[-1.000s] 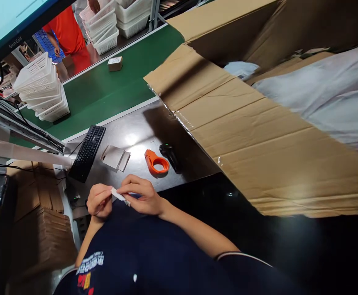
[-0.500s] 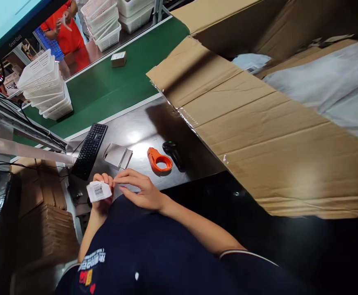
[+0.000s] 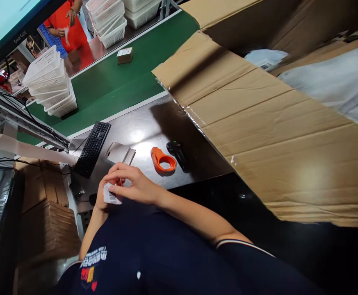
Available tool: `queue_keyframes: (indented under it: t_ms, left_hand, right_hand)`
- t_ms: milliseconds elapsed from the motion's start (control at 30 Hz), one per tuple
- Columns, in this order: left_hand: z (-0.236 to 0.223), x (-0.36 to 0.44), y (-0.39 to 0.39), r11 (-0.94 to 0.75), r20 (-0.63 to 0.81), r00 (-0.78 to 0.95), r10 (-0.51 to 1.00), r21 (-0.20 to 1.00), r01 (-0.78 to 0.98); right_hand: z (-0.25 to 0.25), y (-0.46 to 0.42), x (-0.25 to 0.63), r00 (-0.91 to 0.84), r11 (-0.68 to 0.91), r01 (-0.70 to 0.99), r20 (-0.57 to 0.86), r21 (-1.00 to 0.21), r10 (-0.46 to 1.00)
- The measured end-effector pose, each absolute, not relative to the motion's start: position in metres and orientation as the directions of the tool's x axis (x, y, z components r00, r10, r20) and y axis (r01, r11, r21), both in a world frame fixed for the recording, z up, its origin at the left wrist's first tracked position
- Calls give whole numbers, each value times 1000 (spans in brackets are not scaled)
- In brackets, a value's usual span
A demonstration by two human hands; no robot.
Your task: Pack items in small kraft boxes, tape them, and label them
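One small white barcode label (image 3: pixel 112 198), lower left of the frame, slanting from upper left to lower right, just beside the palm of the left hand (image 3: pixel 101 198) and directly below the fingers of the right hand (image 3: pixel 140 186). Both hands equally near. Right hand partly open, fingers bent, thumb over the label's upper edge; pinch unclear. Left hand curled, partly hidden behind the right; grip impossible to tell. Just above the hands, on the metal table (image 3: pixel 135 112), a flattened pale carton (image 3: pixel 119 153); farther right, an orange ring-shaped tool (image 3: pixel 155 157) beside a black handheld device (image 3: pixel 179 155). Across the right side, a large open cardboard box (image 3: pixel 258 123) with a pale wrapped bundle (image 3: pixel 335 84) and a smaller white packet (image 3: pixel 266 58) inside. Upper left, nested white baskets (image 3: pixel 54 84), contents not visible.
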State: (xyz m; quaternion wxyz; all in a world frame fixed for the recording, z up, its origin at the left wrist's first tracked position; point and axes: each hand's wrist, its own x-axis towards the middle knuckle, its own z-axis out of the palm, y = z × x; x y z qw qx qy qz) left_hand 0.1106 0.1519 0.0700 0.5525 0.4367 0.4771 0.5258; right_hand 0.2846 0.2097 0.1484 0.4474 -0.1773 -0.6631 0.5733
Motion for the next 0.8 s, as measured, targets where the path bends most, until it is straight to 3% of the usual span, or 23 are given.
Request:
queue_keyframes:
  t_ms: [133,233,367,667,800]
  left_hand:
    - [82,104,151,124,-101,113,988,969,-214]
    - [99,101,153,142,-126,116,985,979,-148]
    - [118,108,157,246,-230,100,968,951,-188]
    - [129,113,150,256,-250,80,965,964,-73]
    - [137,109,146,52,-56,65,996,996,69]
  right_hand:
    - [149,211,283,-580,203,-348,380,-915,720]
    - [143,209,284,-532,164,-367,351,-916,770]
    - [137,206,287,-460,164,-332,311,-929,832]
    - [133,202,302,-290,425,-230,478,-876,829]
    - [128,198,307,-244,563,-215,602,-798,760]
